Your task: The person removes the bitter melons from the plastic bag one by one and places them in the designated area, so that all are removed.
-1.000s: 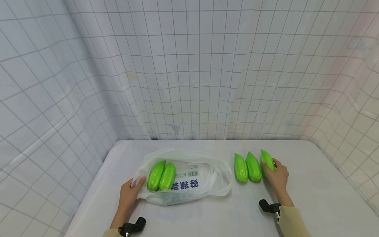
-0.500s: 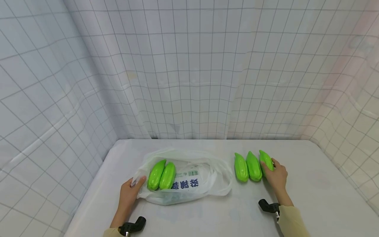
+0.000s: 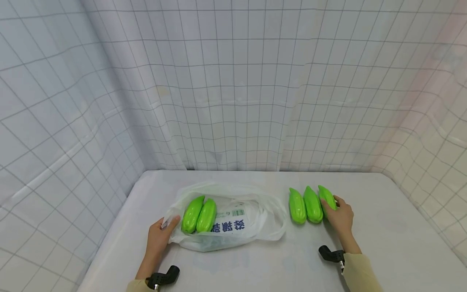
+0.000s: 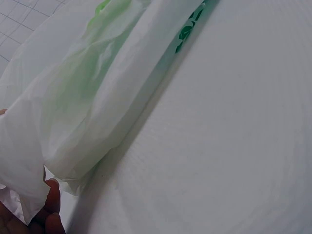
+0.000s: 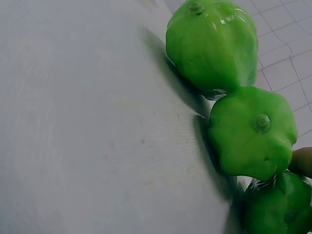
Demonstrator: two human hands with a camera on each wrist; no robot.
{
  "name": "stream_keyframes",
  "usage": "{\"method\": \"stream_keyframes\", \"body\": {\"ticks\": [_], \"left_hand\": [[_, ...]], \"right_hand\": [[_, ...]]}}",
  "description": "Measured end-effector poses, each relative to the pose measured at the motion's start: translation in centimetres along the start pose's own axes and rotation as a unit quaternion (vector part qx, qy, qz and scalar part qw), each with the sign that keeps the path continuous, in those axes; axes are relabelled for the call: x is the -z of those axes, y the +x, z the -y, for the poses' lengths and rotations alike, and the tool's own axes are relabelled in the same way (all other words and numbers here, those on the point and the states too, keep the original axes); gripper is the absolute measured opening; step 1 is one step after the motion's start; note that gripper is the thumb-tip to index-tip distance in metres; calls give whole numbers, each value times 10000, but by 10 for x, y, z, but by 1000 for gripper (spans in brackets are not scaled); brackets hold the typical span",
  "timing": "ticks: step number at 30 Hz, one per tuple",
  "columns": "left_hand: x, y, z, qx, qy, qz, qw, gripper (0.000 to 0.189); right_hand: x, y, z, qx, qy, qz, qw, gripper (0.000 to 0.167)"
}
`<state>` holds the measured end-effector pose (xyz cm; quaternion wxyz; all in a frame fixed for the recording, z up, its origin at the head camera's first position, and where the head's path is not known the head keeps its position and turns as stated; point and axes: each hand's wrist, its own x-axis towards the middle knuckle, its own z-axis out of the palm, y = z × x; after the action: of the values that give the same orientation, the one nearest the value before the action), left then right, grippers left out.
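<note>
Your left hand [image 3: 158, 238] pinches edge of bag [image 3: 208, 245] (two gourds [image 3: 192, 215] inside). Your right hand [image 3: 341, 219] grips rightmost gourd [image 3: 326, 197] on desk [image 3: 262, 267], beside two other gourds [image 3: 297, 207], right of bag.

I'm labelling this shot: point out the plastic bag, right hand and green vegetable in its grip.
Plastic bag [image 3: 219, 242]: head view, near wall.
Right hand [image 3: 340, 217]: head view, back of hand.
Green vegetable [image 3: 327, 197]: head view, visible upper side.

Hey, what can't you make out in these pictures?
Left wrist: the green vegetables in the bag are mostly veiled by its plastic.
Right wrist: most of the right hand is cut off by the right edge.
Head: the green print beside the barcode is too small to read.
</note>
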<state>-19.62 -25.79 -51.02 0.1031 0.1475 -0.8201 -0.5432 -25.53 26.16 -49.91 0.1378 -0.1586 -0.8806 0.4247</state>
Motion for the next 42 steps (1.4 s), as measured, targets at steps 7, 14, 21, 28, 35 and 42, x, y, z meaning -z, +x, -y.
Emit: {"method": "stream_keyframes", "body": {"ticks": [7, 14, 21, 28, 35, 42], "left_hand": [[0, 1, 0, -22, -111, -1, 9999, 54], [-1, 0, 1, -11, -174, -23, 9998, 54], [-1, 0, 1, -5, -137, -30, 9999, 54], [-1, 1, 1, -20, -94, -46, 9999, 53], [0, 1, 0, -40, -42, -52, 10000, 54], [0, -1, 0, 10, -50, -29, 10000, 55]], "right_hand": [[-1, -1, 0, 13, 43, 9, 10000, 70], [-1, -1, 0, -5, 48, -14, 10000, 72], [-1, 0, -1, -94, -30, -59, 9999, 76], [-1, -1, -1, -122, -17, -72, 9999, 79], [0, -3, -1, -101, 40, -81, 9999, 79], [1, -2, -2, -64, 158, -78, 9998, 80]]}}
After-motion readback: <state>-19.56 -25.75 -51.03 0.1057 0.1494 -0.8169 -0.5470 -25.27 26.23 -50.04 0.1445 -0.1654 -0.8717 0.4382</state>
